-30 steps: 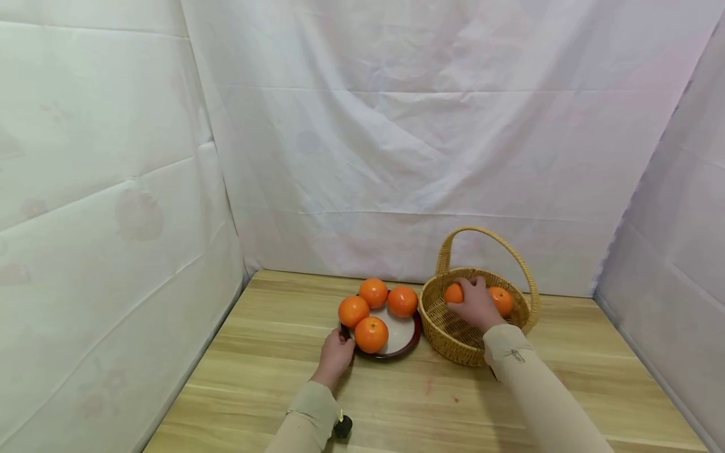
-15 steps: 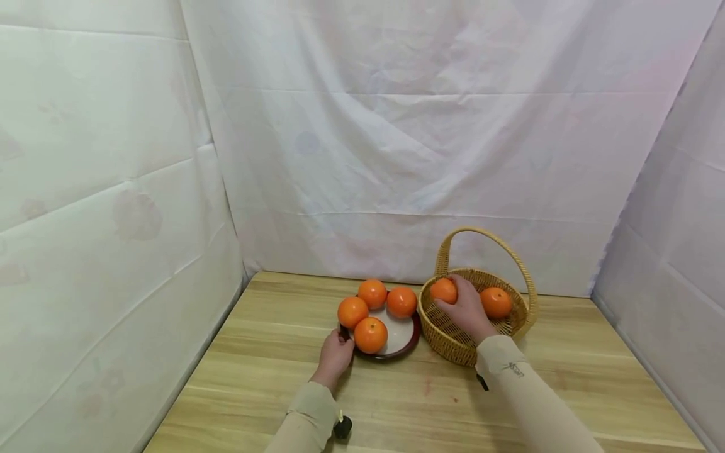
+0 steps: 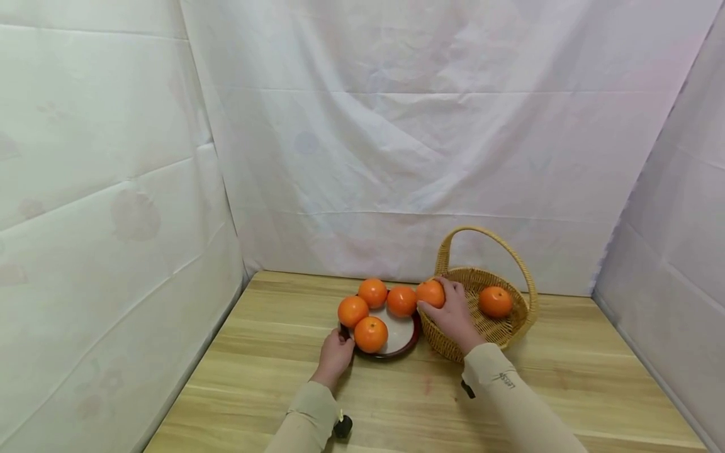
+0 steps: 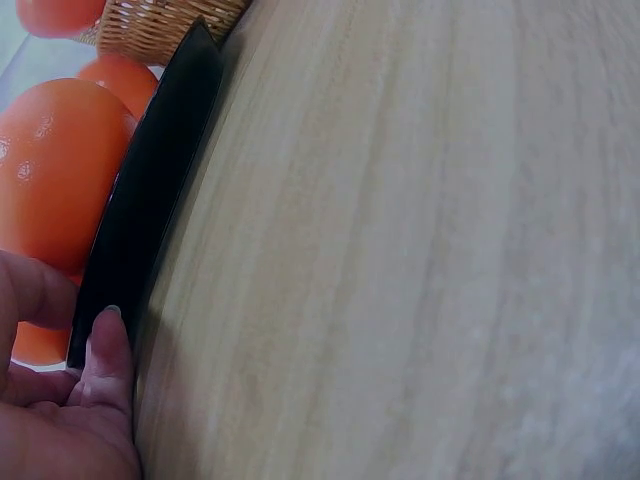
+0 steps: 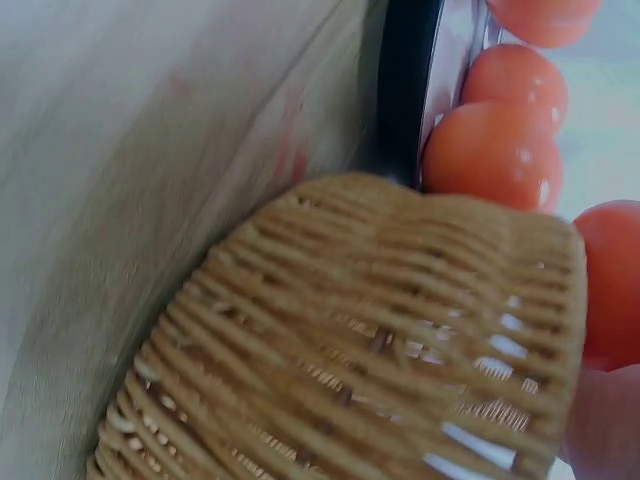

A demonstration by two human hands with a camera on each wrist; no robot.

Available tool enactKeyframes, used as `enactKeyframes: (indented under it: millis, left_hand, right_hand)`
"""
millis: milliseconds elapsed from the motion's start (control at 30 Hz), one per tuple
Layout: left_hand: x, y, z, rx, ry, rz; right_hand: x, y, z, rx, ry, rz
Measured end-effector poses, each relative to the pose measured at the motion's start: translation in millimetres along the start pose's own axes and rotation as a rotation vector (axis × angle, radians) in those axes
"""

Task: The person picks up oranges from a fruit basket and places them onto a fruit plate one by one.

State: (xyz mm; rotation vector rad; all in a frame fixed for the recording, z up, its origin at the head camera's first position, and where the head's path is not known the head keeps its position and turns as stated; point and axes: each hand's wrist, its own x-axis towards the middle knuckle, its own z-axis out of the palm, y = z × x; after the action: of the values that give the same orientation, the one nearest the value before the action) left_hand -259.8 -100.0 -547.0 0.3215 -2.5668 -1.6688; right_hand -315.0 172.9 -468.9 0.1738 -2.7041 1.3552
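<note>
At the plate's near left edge, my left hand point(image 3: 335, 355) pinches the dark rim of a round, white-centred plate point(image 3: 401, 332). The left wrist view shows thumb and finger on either side of that rim point(image 4: 150, 190). Several oranges sit on the plate, including a front one point(image 3: 370, 335). My right hand point(image 3: 456, 316) grips another orange point(image 3: 430, 294) at the left rim of a wicker basket point(image 3: 444, 340), close beside the plate's rightmost orange point(image 3: 401, 301). In the right wrist view, the held orange point(image 5: 615, 285) shows past the basket's rim. One orange point(image 3: 496, 302) lies inside the basket.
The basket's tall arched handle point(image 3: 510, 248) rises behind and to the right of my right hand. Basket and plate stand side by side on a wooden table point(image 3: 255, 365). White cloth walls point(image 3: 396, 157) close off the back and both sides.
My right hand has lifted the orange from inside the basket and carried it left to the basket's rim, near the plate. My left hand has stayed on the plate's rim.
</note>
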Motion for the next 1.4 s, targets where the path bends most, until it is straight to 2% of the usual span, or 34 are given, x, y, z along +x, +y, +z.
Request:
enactKeyframes:
  millis: [233, 467, 700, 1067, 1267, 1400]
  left_hand:
    - [-0.2, 1.6, -0.2, 0.005, 0.003, 0.001]
    - [-1.4, 2.2, 0.0, 0.007, 0.001, -0.011]
    - [-1.4, 2.6, -0.5, 0.001, -0.004, -0.021]
    - [-1.9, 1.1, 1.7, 0.002, -0.007, -0.01]
    - [-1.0, 0.9, 1.2, -0.009, -0.012, -0.026]
    - [-0.2, 0.4, -0.3, -0.01, -0.009, -0.013]
  right_hand:
    - [-11.3, -14.2, 14.0, -0.014, 0.014, -0.086]
    - [-21.8, -17.7, 32.5, -0.065, 0.054, -0.181]
    - [-31.2, -15.7, 52.3, -0.105, 0.019, -0.256]
    - [-40.8, -4.9, 69.2, -0.107, -0.004, -0.254]
    - [-40.4, -0.8, 71.5, -0.128, 0.02, -0.281]
    - [-40.6, 0.6, 72.1, -0.136, 0.009, -0.278]
